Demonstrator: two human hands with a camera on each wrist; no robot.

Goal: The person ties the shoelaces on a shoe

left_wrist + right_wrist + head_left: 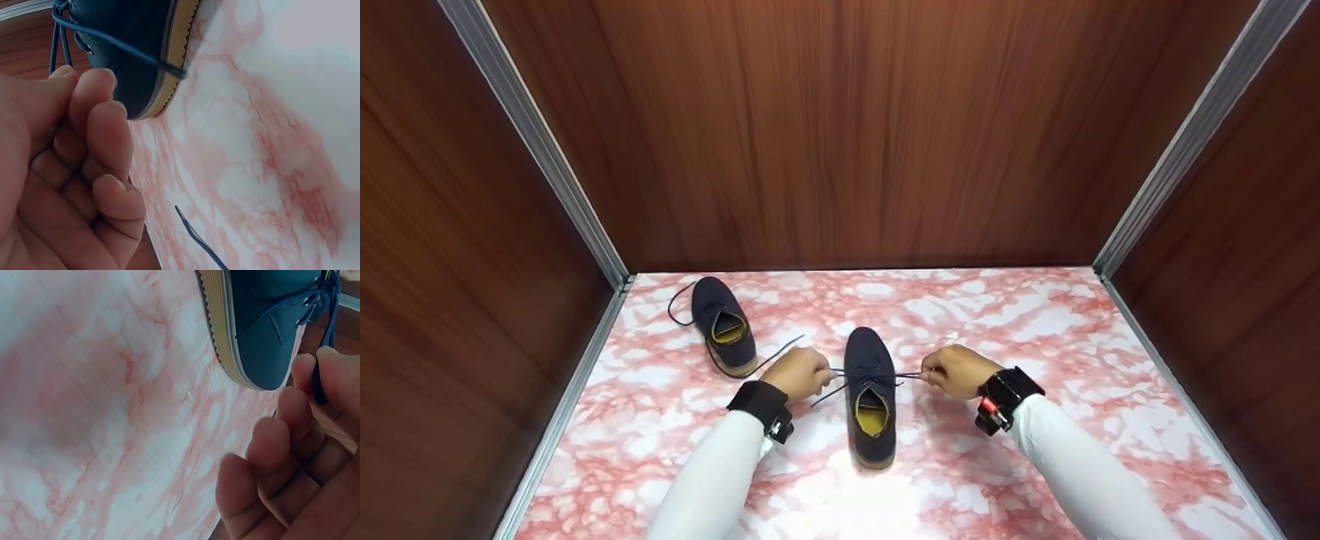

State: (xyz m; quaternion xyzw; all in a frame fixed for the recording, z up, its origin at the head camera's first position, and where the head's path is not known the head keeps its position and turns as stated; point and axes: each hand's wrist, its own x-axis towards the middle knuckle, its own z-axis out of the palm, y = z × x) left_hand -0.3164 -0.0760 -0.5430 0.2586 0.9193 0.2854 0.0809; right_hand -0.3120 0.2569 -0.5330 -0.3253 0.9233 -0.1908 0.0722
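Evidently both hands pinch lace ends: left hand (801, 373) just left of the near shoe (870, 394), right hand (955, 370) just right of it. Uneven pulling could drag the shoe sideways, or a thin lace (910, 375) might slip free.

Navy shoes (870, 390), yellow insoles; pink-and-white marbled tabletop (1035, 330).

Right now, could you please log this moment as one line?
left hand: pinches lace | right hand: pinches lace | near shoe: laces pulled sideways | second shoe: untied
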